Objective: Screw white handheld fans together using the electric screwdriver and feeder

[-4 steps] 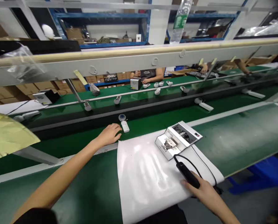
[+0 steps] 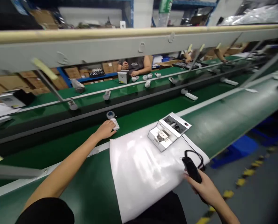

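Observation:
My left hand (image 2: pixel 105 129) reaches over the far belt, its fingers on a white handheld device (image 2: pixel 116 125) and its thumb at the near side. The device has a round head (image 2: pixel 110 114) with a dark blue ring, and my fingers hide part of its body. My right hand (image 2: pixel 203 185) is wrapped round a black corded electric screwdriver (image 2: pixel 191 169), held over the right edge of a white sheet (image 2: pixel 139 174). Its cable loops from the upper end; no bit shows. Between the hands, a silver screw feeder box (image 2: pixel 168 132) stands on the sheet.
A grey rail (image 2: pixel 139 46) crosses above the belts. More white devices lie along the green lines, one at the right (image 2: pixel 189 94). Across from me a person (image 2: pixel 137 65) sits by another silver box (image 2: pixel 123 77). Blue stools (image 2: pixel 237 151) stand at lower right.
My left hand has moved from beside the white device onto its body. My right hand still grips the screwdriver, now more upright. The whole view has shifted.

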The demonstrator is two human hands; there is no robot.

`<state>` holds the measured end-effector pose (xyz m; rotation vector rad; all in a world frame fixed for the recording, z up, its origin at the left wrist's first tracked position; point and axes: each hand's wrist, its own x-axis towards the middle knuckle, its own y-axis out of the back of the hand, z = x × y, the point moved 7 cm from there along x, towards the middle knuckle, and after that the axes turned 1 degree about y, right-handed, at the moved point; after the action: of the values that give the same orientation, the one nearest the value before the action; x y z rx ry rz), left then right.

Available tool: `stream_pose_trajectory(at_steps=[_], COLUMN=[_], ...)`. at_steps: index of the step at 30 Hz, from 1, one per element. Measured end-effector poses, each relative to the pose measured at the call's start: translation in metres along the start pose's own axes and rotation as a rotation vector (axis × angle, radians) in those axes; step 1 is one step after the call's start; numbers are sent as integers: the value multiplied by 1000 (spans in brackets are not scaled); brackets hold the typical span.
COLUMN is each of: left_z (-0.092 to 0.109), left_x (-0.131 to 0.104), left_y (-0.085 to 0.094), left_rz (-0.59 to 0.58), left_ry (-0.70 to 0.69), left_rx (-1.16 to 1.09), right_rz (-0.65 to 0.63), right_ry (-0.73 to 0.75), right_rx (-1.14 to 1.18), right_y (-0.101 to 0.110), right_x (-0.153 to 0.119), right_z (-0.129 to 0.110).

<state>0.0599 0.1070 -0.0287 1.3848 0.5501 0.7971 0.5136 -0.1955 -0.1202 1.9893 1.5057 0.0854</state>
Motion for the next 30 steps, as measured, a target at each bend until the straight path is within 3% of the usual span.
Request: stream_pose_trajectory(at_steps=[2,4,6,8,10,12,15,17,19,22,27,30], left_z=[-11,-20,-20,-4,34,87,175,216,235,239,237,237], left_x=[15,23,24,18,6,-11,-45,-65,-78,-82,-79,-77], left_y=[-17,-26,-28,-26,-26,-33,-48,-60,-73,-88,-93,-89], left_rz=[-14,4,52,112,148,141,142,131,122,120,78,79], left_ry=[-6,14,50,73,50,-47,-322,-467,-499,-447,-474,-485], left_rx=[-36,-73,-105,-129,-149,-172,-200,-210,-217,-208,-237,-250], right_rz=[92,247,322,385,474,397,264,285,340,398,468,305], right_ry=[-29,86,299,522,788,978,1050,1072,1111,1146,1113,1058], right_rx=[349,701,918,957,940,859,786,777,716,639,694,745], right_y=[8,21,31,41,47,36,1,-20,-38,-54,-51,-61], right_x=[-22,-39,-49,-50,-47,-32,8,33,52,68,65,59], right_z=[-3,-25,-65,-115,-168,-219,-266,-275,-274,-262,-250,-259])
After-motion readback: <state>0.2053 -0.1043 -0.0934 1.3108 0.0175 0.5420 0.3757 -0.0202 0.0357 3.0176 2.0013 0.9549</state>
